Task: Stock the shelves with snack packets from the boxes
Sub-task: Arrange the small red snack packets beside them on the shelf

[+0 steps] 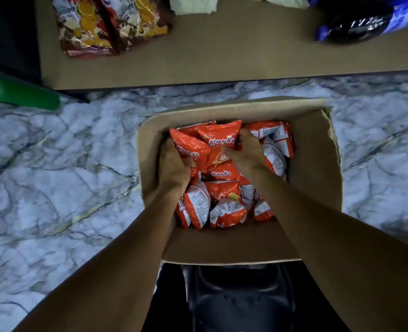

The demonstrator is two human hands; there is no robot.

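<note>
An open cardboard box stands on the marble floor below me, filled with several orange snack packets. Both my hands are down inside it. My left hand presses against the left side of a bunch of orange packets near the box's far end. From the right side, my right hand closes on the same bunch. The fingertips of both hands are hidden among the packets.
A low brown shelf board runs across the top, holding chocolate snack bags with a cartoon cat at left, a dark blue packet at right and white packets behind. A green object lies at left. My dark shoe shows below the box.
</note>
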